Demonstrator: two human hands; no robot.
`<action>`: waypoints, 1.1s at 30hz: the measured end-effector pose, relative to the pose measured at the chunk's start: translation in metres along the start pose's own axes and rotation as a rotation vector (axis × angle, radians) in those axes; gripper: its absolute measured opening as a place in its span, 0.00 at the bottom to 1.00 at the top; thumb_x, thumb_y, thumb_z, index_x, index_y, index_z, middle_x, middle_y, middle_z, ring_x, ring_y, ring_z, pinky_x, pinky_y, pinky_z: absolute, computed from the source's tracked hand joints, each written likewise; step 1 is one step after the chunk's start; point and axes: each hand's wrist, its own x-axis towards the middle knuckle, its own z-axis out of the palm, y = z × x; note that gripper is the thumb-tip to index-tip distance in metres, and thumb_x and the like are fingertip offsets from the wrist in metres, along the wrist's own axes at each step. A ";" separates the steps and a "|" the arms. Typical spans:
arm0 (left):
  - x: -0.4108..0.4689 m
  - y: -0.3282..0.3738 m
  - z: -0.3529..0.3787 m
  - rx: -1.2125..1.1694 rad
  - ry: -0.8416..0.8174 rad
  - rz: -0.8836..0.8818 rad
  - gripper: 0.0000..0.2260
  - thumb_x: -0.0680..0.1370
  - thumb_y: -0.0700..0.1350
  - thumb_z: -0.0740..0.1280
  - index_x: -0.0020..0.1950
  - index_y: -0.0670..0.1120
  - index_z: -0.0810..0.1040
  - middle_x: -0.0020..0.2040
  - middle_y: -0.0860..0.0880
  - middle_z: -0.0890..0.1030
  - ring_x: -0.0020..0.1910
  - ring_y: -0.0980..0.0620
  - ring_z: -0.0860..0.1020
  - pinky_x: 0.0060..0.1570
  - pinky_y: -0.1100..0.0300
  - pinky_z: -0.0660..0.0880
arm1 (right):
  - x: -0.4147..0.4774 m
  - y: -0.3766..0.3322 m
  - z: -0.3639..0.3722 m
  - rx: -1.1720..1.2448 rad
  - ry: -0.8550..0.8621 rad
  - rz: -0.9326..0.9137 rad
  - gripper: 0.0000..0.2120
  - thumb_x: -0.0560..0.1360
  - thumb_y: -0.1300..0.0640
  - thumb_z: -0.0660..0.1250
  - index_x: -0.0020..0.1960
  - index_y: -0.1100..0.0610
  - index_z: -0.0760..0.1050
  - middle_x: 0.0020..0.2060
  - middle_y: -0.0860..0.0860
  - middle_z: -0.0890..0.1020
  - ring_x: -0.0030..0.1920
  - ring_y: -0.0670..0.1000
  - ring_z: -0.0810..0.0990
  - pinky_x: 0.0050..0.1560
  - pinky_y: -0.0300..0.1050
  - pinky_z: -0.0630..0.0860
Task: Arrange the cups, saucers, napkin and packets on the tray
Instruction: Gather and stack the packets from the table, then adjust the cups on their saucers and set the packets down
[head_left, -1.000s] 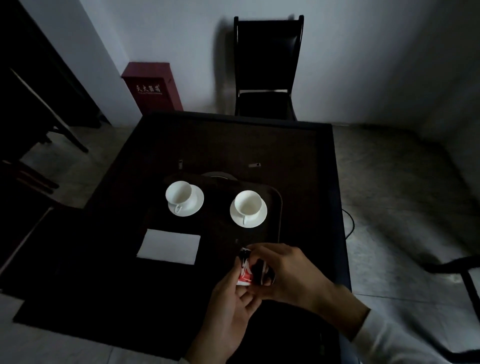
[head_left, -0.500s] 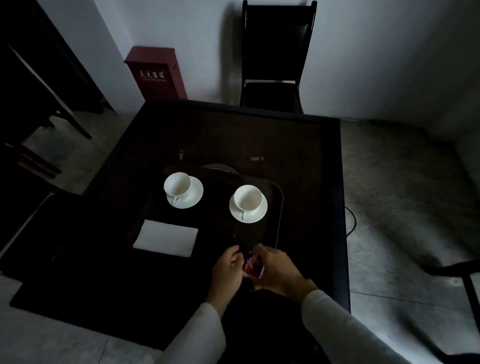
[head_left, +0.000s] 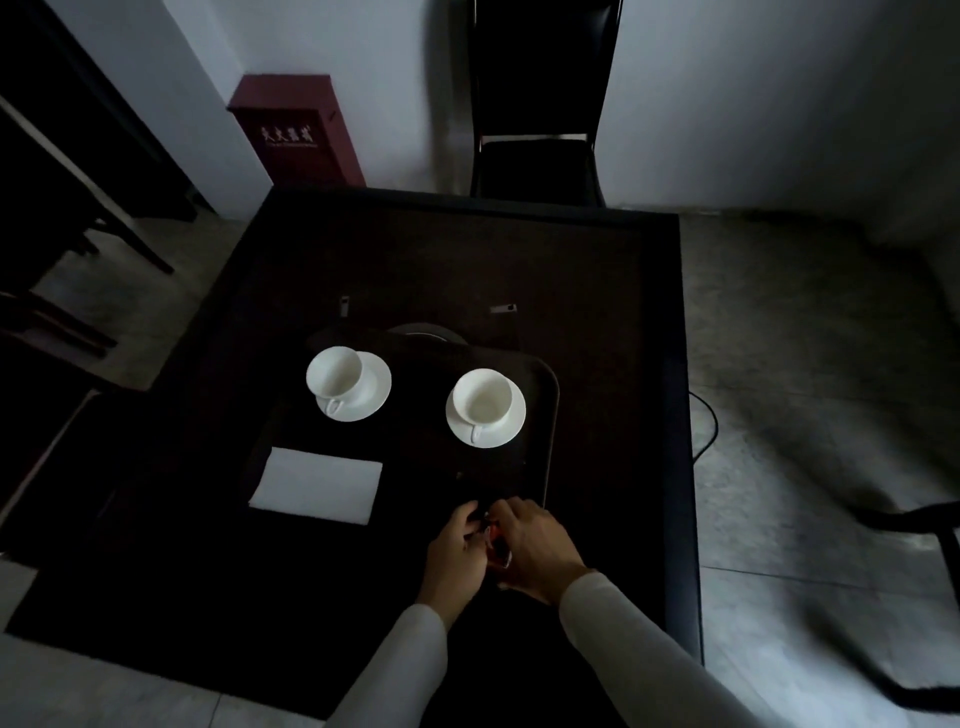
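Note:
A dark tray (head_left: 549, 395) lies on the dark table. On it stand two white cups on saucers, one at the left (head_left: 335, 373) and one at the right (head_left: 482, 397), and a folded white napkin (head_left: 317, 484) lies at the front left. My left hand (head_left: 456, 551) and my right hand (head_left: 535, 545) meet at the tray's front right corner, both closed around red and white packets (head_left: 491, 530), which are mostly hidden between the fingers.
A black chair (head_left: 535, 104) stands behind the table, and a red cabinet (head_left: 296, 130) sits by the wall. Two small light items (head_left: 503, 308) (head_left: 343, 305) lie on the table beyond the tray. A round dark object (head_left: 423, 332) peeks out behind the tray.
Both hands have moved forward and down toward the tray's front right corner with the packets, which are now more covered by the fingers. The view has shifted closer.

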 end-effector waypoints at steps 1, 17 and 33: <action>0.001 0.000 0.000 -0.001 0.004 -0.002 0.20 0.82 0.42 0.64 0.74 0.52 0.71 0.66 0.46 0.80 0.62 0.50 0.79 0.62 0.57 0.76 | 0.000 0.000 0.000 -0.007 -0.001 -0.007 0.33 0.69 0.43 0.75 0.69 0.55 0.68 0.62 0.54 0.76 0.62 0.58 0.75 0.62 0.51 0.74; 0.013 0.005 -0.056 0.083 0.012 0.148 0.18 0.82 0.38 0.63 0.72 0.48 0.74 0.62 0.44 0.81 0.55 0.51 0.79 0.54 0.62 0.71 | -0.001 -0.023 -0.010 0.186 0.171 0.034 0.30 0.70 0.45 0.72 0.68 0.56 0.74 0.62 0.54 0.79 0.62 0.58 0.77 0.62 0.51 0.74; 0.099 0.048 -0.287 -0.370 0.233 0.269 0.11 0.84 0.45 0.62 0.64 0.52 0.79 0.60 0.53 0.82 0.61 0.57 0.80 0.68 0.49 0.74 | 0.159 -0.174 -0.077 0.952 0.547 0.266 0.17 0.80 0.52 0.68 0.69 0.50 0.76 0.60 0.44 0.84 0.59 0.36 0.80 0.58 0.30 0.74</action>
